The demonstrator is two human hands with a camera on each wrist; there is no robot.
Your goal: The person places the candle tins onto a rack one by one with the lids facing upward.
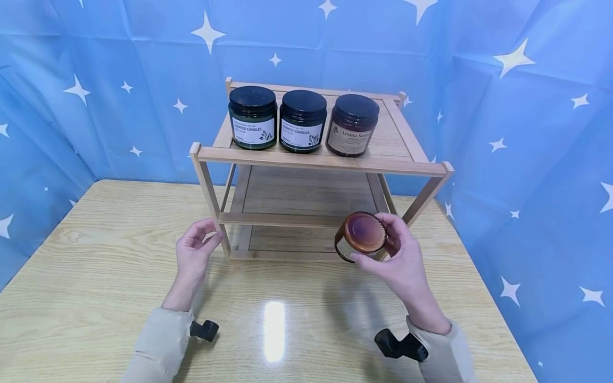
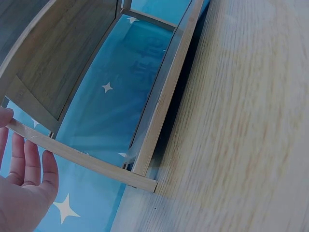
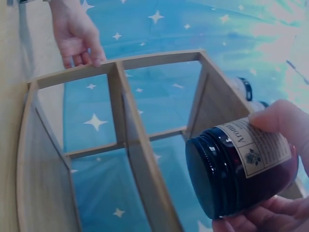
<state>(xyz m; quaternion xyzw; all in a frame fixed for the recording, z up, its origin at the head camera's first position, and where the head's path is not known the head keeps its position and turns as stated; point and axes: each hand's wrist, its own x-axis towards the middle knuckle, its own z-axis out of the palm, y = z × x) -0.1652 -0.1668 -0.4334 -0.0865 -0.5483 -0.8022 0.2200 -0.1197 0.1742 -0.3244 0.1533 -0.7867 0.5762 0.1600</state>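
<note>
My right hand (image 1: 404,260) grips an amber candle jar (image 1: 360,236) in front of the shelf's lower right, its glass base tipped toward me. In the right wrist view the jar's black lid (image 3: 203,176) points at the shelf, and its cream label (image 3: 256,145) starts with "Aroma". My left hand (image 1: 195,247) pinches the left front leg (image 2: 77,159) of the wooden shelf (image 1: 321,161), thumb on one side and fingers on the other. On the top board, two green scented candle jars (image 1: 253,118) (image 1: 303,122) and an amber one (image 1: 351,126) stand in a row with black lids.
Below the top board the shelf has a middle board (image 1: 306,191) and a bottom board (image 1: 287,238). It stands on a light wood table (image 1: 96,266). A blue curtain with white stars (image 1: 143,69) hangs close behind and at both sides.
</note>
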